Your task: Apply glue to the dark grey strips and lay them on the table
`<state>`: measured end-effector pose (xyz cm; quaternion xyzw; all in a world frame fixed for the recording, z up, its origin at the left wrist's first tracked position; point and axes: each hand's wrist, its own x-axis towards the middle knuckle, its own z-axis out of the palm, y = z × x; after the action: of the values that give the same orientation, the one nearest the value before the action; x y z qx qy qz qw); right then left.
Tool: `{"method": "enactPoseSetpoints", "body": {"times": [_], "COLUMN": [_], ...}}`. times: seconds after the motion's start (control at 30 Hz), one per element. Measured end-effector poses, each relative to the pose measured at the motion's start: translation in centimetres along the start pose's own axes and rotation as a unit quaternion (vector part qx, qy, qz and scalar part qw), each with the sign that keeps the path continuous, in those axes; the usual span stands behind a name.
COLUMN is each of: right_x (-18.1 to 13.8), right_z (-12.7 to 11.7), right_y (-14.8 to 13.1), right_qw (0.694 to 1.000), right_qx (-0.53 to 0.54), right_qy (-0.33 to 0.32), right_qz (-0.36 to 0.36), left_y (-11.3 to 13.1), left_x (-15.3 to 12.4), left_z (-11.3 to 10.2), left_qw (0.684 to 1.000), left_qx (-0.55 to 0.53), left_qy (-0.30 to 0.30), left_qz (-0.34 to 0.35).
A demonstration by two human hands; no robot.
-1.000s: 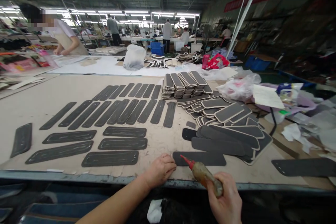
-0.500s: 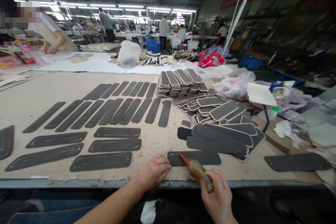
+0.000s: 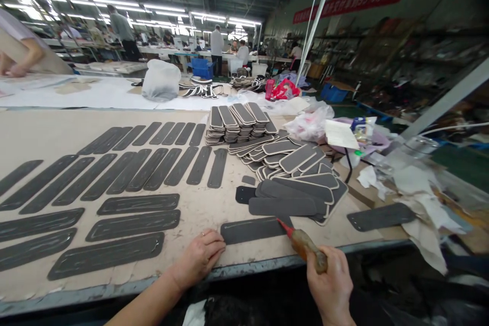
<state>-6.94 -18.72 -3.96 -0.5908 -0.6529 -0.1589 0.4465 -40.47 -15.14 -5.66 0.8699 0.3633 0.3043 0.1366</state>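
My right hand (image 3: pixel 331 285) grips a brownish glue bottle (image 3: pixel 307 248) with a red nozzle, its tip touching the right end of a dark strip (image 3: pixel 254 228) near the table's front edge. A thin line of glue runs along the top of that strip. My left hand (image 3: pixel 198 257) rests with curled fingers on the table, its fingertips at the strip's left end. Several dark strips (image 3: pixel 133 224) with glue outlines lie in rows to the left. A heap of unglued strips (image 3: pixel 296 191) lies just behind the strip.
Stacks of grey-edged pads (image 3: pixel 239 122) stand at mid table. Plastic bags and papers (image 3: pixel 344 132) clutter the right side; one loose strip (image 3: pixel 380 216) lies there. A white bag (image 3: pixel 160 79) sits farther back. A person's arm (image 3: pixel 23 56) works at far left; others stand beyond.
The bottle's nozzle has travelled from the strip's left end to its right end, leaving a glue line. The view has swung to the right. My left hand stays at the strip's left end.
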Motion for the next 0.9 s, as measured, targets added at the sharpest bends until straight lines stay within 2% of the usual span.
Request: {"method": "enactPoseSetpoints", "body": {"times": [0.17,0.3,0.47,0.67,0.77,0.9], "right_x": [0.1,0.1,0.0,-0.9,-0.8,-0.6], "right_z": [-0.3,-1.0,-1.4,2.0,3.4,3.8], "right_y": [1.2,1.1,-2.0,-6.8,-8.2,-8.9], "right_qw": [0.999,0.997,0.999,0.983,0.976,0.971], "right_qx": [-0.044,-0.060,0.009,0.166,0.199,0.215], "right_qy": [0.019,0.043,0.036,-0.058,-0.082,-0.097], "right_qz": [-0.012,-0.014,0.006,-0.042,-0.043,-0.039], "left_y": [-0.1,-0.2,0.1,0.2,0.3,0.2], "left_x": [0.0,-0.2,-0.6,-0.6,-0.4,-0.1], "left_z": [0.0,0.1,0.2,0.1,0.0,0.0], "left_qw": [1.000,1.000,0.999,0.998,0.997,0.998], "left_qx": [0.005,0.013,0.018,0.016,0.037,0.052], "left_qy": [-0.005,-0.010,-0.001,0.002,0.008,-0.005], "left_qz": [-0.005,-0.013,-0.047,-0.069,-0.069,-0.045]}}
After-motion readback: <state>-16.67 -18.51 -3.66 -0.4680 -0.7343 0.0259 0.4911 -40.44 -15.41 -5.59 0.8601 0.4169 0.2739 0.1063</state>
